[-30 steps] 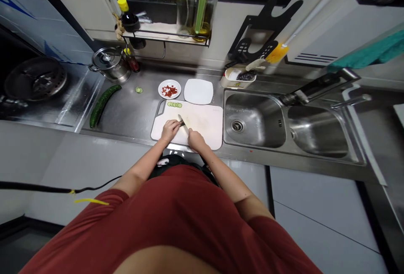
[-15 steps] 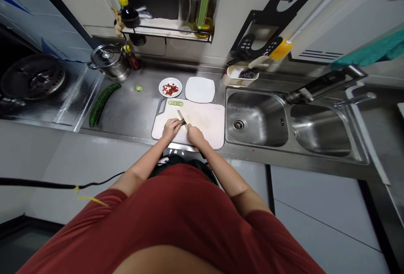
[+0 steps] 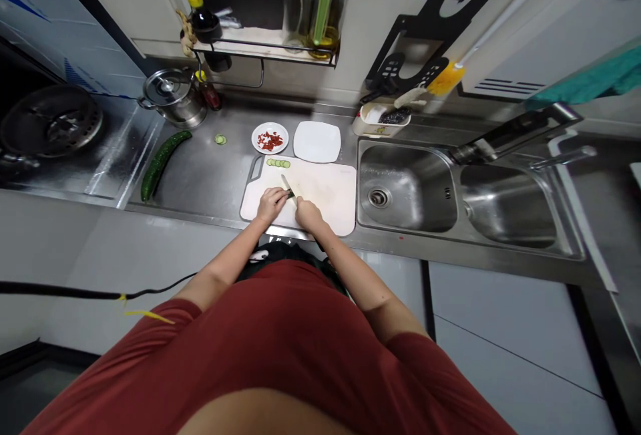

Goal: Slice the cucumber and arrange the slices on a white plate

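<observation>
My right hand [image 3: 309, 214] is wrapped round the handle of a knife [image 3: 286, 182], whose blade points up and to the left over the white cutting board [image 3: 330, 201]. Beside the blade, my left hand [image 3: 272, 204] is closed on a small dark green piece of cucumber [image 3: 291, 194], mostly covered by the fingers. Near the board's far left edge lies a row of several cucumber slices [image 3: 278, 163]. Just beyond the board stand a round plate [image 3: 256, 143] of chopped red pieces and a square white plate [image 3: 317, 141].
A whole cucumber [image 3: 163, 166] and a few slices [image 3: 220, 139] lie on the steel counter to the left. Behind them stand a lidded pot [image 3: 175, 104] and a small bottle [image 3: 210, 94]. The double sink [image 3: 408, 184] borders the board's right side. A bottle shelf [image 3: 260, 53] hangs above.
Both hands stay at almost the same spot on the board, with the knife against the cucumber piece. My right hand has shifted very slightly left.
</observation>
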### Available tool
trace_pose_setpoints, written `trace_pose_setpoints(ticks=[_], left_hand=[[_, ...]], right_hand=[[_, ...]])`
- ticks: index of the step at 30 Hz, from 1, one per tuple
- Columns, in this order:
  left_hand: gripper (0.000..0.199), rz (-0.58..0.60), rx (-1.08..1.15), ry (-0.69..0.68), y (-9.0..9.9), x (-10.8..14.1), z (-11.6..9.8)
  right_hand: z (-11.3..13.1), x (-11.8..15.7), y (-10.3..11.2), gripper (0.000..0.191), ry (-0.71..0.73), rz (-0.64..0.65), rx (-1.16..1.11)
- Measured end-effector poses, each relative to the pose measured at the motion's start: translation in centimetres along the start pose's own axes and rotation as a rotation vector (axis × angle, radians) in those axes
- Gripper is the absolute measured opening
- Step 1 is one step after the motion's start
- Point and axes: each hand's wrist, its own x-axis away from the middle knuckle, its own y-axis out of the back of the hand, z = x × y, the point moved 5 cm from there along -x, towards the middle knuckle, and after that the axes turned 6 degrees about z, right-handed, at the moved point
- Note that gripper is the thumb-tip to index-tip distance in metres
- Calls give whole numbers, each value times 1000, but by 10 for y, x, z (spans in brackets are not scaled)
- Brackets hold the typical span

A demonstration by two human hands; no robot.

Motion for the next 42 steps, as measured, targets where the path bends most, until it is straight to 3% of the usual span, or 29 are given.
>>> trace_pose_setpoints(ticks=[6, 18, 29, 42], left_hand=[[23, 9, 5, 13, 0, 0, 0], [24, 15, -3, 15, -1, 0, 1], [23, 26, -6, 19, -1, 0, 0], [23, 15, 0, 13, -1, 0, 0]], right_hand=[[-8, 13, -9, 26, -11, 13, 4], [4, -8, 2, 31, -16, 2, -6], [-5, 6, -10, 27, -20, 15, -4], [2, -7, -3, 31, -8, 18, 0]])
